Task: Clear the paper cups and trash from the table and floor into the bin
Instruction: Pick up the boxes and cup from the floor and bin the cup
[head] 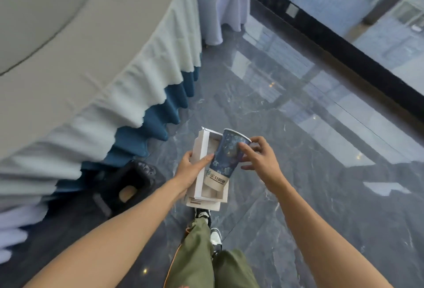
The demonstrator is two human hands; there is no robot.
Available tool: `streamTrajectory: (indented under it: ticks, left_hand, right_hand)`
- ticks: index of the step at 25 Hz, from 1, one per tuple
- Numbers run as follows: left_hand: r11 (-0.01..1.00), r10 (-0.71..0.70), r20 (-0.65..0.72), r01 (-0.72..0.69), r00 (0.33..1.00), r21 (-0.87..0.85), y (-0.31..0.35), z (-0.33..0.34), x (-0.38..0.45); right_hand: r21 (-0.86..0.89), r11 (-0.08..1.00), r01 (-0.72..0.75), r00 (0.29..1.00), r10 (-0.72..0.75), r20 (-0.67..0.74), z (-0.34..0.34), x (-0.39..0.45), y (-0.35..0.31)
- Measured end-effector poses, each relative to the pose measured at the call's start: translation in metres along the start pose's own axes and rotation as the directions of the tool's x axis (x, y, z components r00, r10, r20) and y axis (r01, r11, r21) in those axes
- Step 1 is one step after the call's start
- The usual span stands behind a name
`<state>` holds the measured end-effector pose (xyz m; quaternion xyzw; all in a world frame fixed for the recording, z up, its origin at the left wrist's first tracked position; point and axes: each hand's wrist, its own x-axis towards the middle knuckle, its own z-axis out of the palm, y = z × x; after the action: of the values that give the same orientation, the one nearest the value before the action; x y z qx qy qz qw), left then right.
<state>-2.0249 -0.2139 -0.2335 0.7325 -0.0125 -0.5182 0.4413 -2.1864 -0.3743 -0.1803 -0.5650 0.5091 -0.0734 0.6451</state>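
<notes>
Blue patterned paper cup (226,157) lies tilted on a stack of white cardboard boxes (202,173), which my left hand (190,170) clasps from the side, thumb against the cup. My right hand (259,157) pinches the cup near its rim. I judge this the gathering step; next comes carrying the load to the black bin (128,184), down-left of my grip. Pale band carries characters, unreadable.
</notes>
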Motion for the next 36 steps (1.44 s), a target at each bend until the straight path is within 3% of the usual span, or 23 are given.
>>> streamTrajectory:
  ticks: [8, 14, 20, 25, 30, 36]
  left_hand:
    - [0.992, -0.015, -0.336, -0.029, 0.942, -0.125, -0.074, -0.125, -0.107]
    - [0.950, -0.213, -0.493, 0.062, 0.843, -0.305, -0.158, -0.200, -0.146]
    - [0.920, -0.318, -0.456, 0.154, 0.831, -0.360, -0.238, -0.293, -0.143]
    - [0.889, -0.365, -0.396, 0.189, 0.843, -0.417, -0.299, -0.398, -0.111]
    - [0.863, -0.389, -0.371, 0.191, 0.843, -0.468, -0.353, -0.465, -0.072]
    - [0.856, -0.336, -0.328, 0.141, 0.883, -0.497, -0.385, -0.475, -0.015]
  right_hand:
    - [-0.100, 0.995, 0.017, 0.945, 0.016, 0.326, 0.120, -0.067, -0.010]
    - [-0.215, 0.976, 0.022, 0.886, 0.081, 0.457, 0.201, -0.095, 0.011]
    - [-0.268, 0.963, 0.012, 0.926, 0.090, 0.366, 0.295, -0.100, 0.053]
    - [-0.504, 0.862, 0.057, 0.984, 0.035, 0.172, 0.408, -0.080, 0.119]
    - [-0.610, 0.792, -0.001, 0.997, 0.051, 0.065, 0.495, -0.030, 0.199]
    - [-0.762, 0.631, 0.143, 0.985, -0.016, 0.171, 0.547, 0.031, 0.279]
